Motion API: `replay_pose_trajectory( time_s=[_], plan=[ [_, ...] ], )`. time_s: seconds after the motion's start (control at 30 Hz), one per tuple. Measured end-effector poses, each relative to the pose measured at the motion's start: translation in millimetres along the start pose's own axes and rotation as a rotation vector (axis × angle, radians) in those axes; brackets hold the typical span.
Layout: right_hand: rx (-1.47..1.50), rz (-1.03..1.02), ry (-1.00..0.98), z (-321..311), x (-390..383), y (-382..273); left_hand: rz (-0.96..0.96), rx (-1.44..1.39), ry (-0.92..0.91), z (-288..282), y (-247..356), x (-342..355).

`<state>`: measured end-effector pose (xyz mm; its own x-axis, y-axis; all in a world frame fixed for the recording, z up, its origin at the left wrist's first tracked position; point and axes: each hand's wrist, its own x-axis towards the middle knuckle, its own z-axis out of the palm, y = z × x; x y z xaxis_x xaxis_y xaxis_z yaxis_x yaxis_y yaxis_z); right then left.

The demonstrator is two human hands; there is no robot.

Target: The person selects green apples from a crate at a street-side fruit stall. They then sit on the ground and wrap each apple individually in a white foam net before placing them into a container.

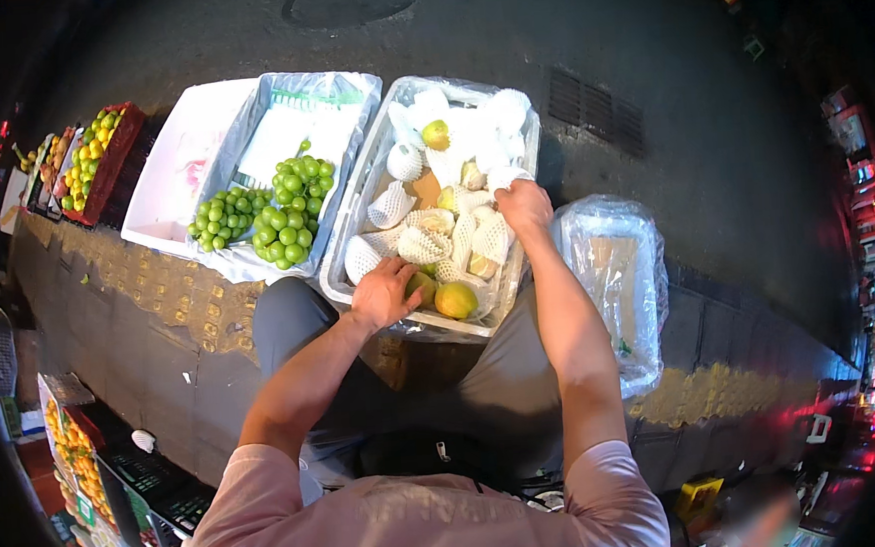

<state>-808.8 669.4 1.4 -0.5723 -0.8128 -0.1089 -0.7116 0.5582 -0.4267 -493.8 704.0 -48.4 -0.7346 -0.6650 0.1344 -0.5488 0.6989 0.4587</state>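
**White plastic crate (354, 193): left hand (383, 295) at near end, right hand (526, 206) at right side**

Left hand: fingers bent, spread a little, against a round yellow-green fruit (420, 290) in the near end of the crate. Cannot tell whether they grip it or only rest there. A second bare, rounded yellow-green fruit (456, 299) sits just right of it.

Right hand: fingers curled down at a white foam-mesh sleeve (506, 176); tips hidden, so the firmness of any hold cannot be told. More white foam-mesh sleeves (424, 245) lie between the hands, some around fruit.

Handling, judged by eye: fruit fairly weighty, smooth-skinned, likely to bruise; best cupped around its widest part, without fingertip pressure. Sleeves look light, springy, easily squashed; pinch at the rim.

Left of the crate: bunches of round green grapes (292, 217).
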Motion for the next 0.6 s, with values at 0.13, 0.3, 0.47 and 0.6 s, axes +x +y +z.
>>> replay_pose_trajectory(
  time_s=[0.13, 0.3, 0.47, 0.6],
  plan=[
    [0.207, -0.324, 0.248, -16.7, -35.4, -5.8, -0.087, -0.215, 0.177, 0.5, 1.2, 4.0],
    [0.342, -0.482, 0.103, -4.0, -91.9, -55.2, -0.423, -0.906, 0.304, -12.9, -0.2, 29.4],
    [0.117, -1.003, 0.072, 19.4, -114.3, -92.2, -0.451, -1.555, 0.253, -8.4, -33.6, 38.4],
    [0.071, -0.998, -0.004, 30.1, -117.0, -115.9, -0.443, -1.630, 0.203, -6.1, -63.2, 37.2]
  ],
)
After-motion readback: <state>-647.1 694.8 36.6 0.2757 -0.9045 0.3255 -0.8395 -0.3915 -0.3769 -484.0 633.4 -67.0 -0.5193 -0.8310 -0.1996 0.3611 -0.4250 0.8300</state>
